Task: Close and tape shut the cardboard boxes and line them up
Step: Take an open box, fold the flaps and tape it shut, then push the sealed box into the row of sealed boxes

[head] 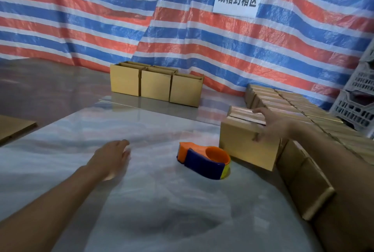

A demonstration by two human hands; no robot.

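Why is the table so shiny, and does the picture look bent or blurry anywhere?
Head view: the glossy table mirrors the striped tarp as pale glare; a soft dark shadow lies near the bottom; the wide lens bends the row of boxes at right; the right hand on the box looks slightly smeared.

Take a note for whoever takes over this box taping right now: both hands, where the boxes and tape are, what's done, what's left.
Left hand: open over the table, holding nothing.
Right hand: grips the near box at its top edge; flaps folded down, a gap shows.
Tape dispenser: on the table, just left of that box, untouched.
Done: closed boxes lined up along the right.
Left: probably tape this box, then the open boxes at the back.
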